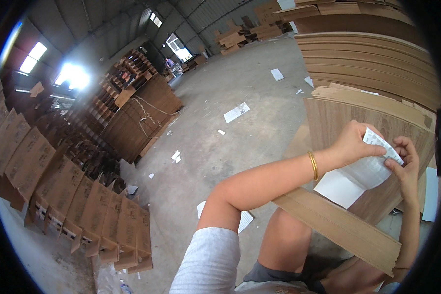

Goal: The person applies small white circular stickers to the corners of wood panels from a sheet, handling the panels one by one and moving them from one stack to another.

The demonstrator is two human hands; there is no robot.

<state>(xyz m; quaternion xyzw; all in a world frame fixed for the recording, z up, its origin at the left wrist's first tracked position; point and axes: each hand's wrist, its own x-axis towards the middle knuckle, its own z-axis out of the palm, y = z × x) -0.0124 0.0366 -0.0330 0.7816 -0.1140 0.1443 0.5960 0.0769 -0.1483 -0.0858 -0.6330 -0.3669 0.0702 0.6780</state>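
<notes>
Both hands on one thing: a thin, curled white sheet point(360, 177). Left grip point(354, 142) clamped on its upper edge, thumb against fingers; right grip point(405, 161) pinching the upper right corner. Sheet sits over the near half of a wood-grain board point(330, 122), in from the board's left edge. Upper end has a grey printed pattern, middle looks glossy and translucent, lower left flap is plain matte white with straight edges. Can't tell how much of it touches the board.

Edges: board's far left corner is exposed, far edge runs up to a stack of brown panels point(362, 61), layered, slightly uneven ends. Near side, a long brown strip point(338, 229) slants across in front of the knees, grooved along its length, right end by the right forearm. Pale panel point(430, 195) stands just beyond the board's right edge.

Room: widest off the board's left edge, smooth grey concrete floor point(196, 120) with paper scraps point(236, 112) scattered on it. Past that, a row of flat-sided brown cartons point(73, 196) and a strapped brown stack point(142, 116).
</notes>
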